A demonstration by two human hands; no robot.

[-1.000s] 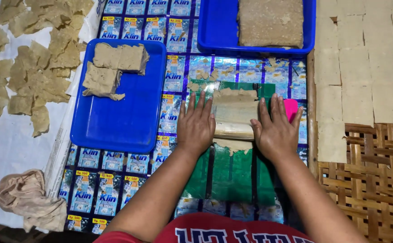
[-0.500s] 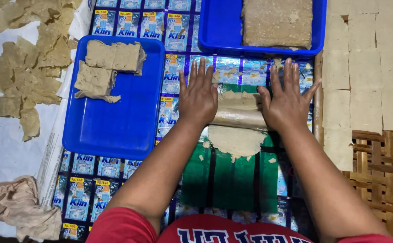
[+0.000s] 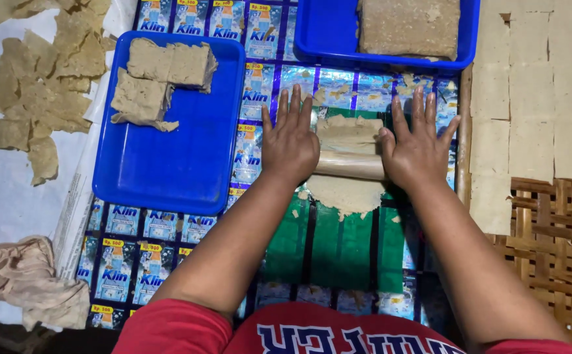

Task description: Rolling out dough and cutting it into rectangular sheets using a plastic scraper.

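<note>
My left hand [image 3: 290, 141] and my right hand [image 3: 419, 147] lie flat, fingers spread, on the two ends of a pale wooden rolling pin [image 3: 349, 165]. The pin lies across a thin sheet of beige dough [image 3: 346, 134] on a green plastic sheet [image 3: 342, 246]. Dough shows both beyond the pin and on the near side of it, with ragged edges. Both palms press down on the pin; neither hand is wrapped around it.
A blue tray [image 3: 168, 164] at the left holds two thick dough slabs [image 3: 158, 78]. A second blue tray [image 3: 322, 39] at the top holds a big dough block [image 3: 409, 26]. Flat dough squares [image 3: 528, 98] cover a woven mat [image 3: 554, 249] at the right. Torn dough scraps [image 3: 30, 85] and a crumpled cloth [image 3: 30, 282] lie left.
Both hands have pushed the rolling pin away from me over the dough, and the sheet has spread out thinner. The pink object beside my right hand is out of sight.
</note>
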